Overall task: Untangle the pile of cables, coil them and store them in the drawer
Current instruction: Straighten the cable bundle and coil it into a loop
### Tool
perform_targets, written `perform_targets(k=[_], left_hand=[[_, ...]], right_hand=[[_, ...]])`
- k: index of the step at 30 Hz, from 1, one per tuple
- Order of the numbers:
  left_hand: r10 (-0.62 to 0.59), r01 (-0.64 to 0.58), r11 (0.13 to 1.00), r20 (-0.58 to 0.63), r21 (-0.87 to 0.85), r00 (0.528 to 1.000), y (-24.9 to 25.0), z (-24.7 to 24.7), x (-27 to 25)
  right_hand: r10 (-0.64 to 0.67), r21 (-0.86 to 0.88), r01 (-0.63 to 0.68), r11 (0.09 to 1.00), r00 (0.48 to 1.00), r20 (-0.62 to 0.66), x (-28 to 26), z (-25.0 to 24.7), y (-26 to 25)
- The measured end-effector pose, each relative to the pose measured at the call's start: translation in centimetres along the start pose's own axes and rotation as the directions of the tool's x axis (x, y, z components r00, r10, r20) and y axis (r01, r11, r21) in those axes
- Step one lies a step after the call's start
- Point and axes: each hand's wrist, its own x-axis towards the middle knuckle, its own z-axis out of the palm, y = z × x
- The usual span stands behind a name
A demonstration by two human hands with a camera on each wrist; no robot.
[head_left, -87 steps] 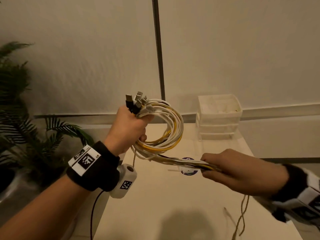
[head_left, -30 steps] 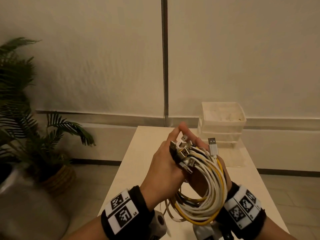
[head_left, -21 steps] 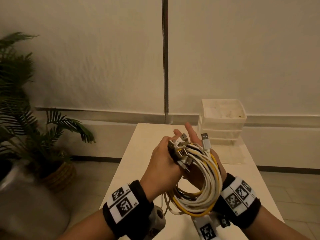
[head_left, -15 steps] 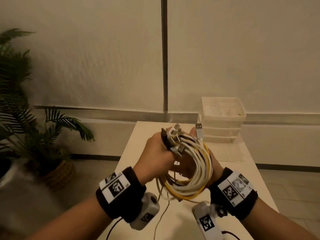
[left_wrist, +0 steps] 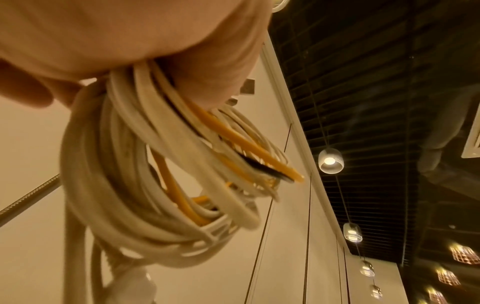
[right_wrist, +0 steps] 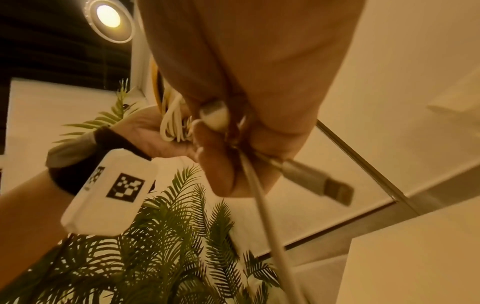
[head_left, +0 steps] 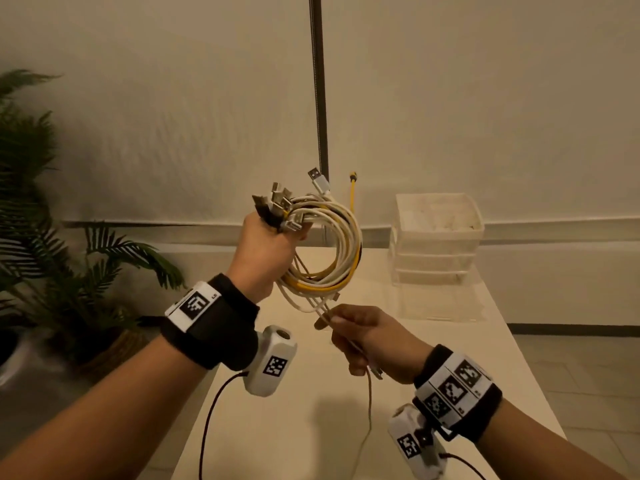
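Both hands have parted since half a second ago, when they cupped the bundle together. Now the right hand (head_left: 372, 337) has dropped below, fingers curled round the loose cable tails (head_left: 323, 315), probably to pull them taut for wrapping. Above, the left hand (head_left: 261, 258) grips the coil of cables (head_left: 332, 258) in a fist, plugs upward, over the table (head_left: 450, 358). Behind stands the drawer unit (head_left: 438, 237).

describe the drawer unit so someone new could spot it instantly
Start at the long pale table that runs away from the person toward the wall. At its far right end, against the wall, stands the drawer unit, a translucent white plastic stack of shallow drawers with an open tray on top. It is the only boxy thing standing on the table, to the right of the raised coil of cables.
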Motion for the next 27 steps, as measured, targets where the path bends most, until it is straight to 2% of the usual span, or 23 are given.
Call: perform_targets(k=[4, 8, 12, 14, 17, 21, 23, 26, 27], left_hand=[[-0.137, 0.135, 0.986, -0.012, -0.096, 0.991, 0.0, 0.1, -0.3], [-0.179, 0.171, 0.982, -0.101, -0.082, 0.979, -0.9, -0.5, -0.2], [-0.245, 0.231, 0.952, -0.051, -0.200, 0.968, -1.4, -1.4, -0.9], [-0.271, 0.267, 0.936, 0.013, -0.228, 0.962, -1.3, -1.4, -1.4], [-0.306, 0.322, 0.927, 0.112, -0.190, 0.946, -1.1, -1.4, -2.2], [-0.313, 0.350, 0.932, 0.282, -0.092, 0.907, -0.9, -0.8, -3.4], [-0.280, 0.351, 0.929, 0.401, -0.115, 0.872, -1.4, -0.2, -4.0], [-0.174, 0.320, 0.928, 0.535, -0.192, 0.827, -0.7, 1.1, -5.1], [-0.150, 0.343, 0.911, 0.589, -0.230, 0.794, -0.5, 1.4, -5.4]], right_hand=[[-0.005, -0.241, 0.023, 0.970, 0.997, 0.077, -1.3, 1.0, -0.8], [-0.108, -0.501, 0.154, 0.852, 0.987, 0.119, -3.8, 0.9, -2.4], [-0.260, -0.811, 0.289, 0.510, 0.950, 0.175, -6.3, -1.9, -4.9], [-0.355, -0.859, 0.347, 0.376, 0.910, 0.213, -7.1, -3.0, -6.4], [-0.482, -0.876, 0.438, 0.201, 0.823, 0.301, -7.7, -4.3, -8.7], [-0.667, -0.831, 0.527, 0.179, 0.686, 0.291, -7.8, -5.3, -11.6], [-0.730, -0.792, 0.580, 0.192, 0.624, 0.280, -7.1, -4.8, -12.3], [-0.788, -0.659, 0.685, 0.311, 0.573, 0.224, -5.8, -3.8, -12.1], [-0.808, -0.593, 0.717, 0.367, 0.561, 0.178, -5.3, -3.6, -11.9]])
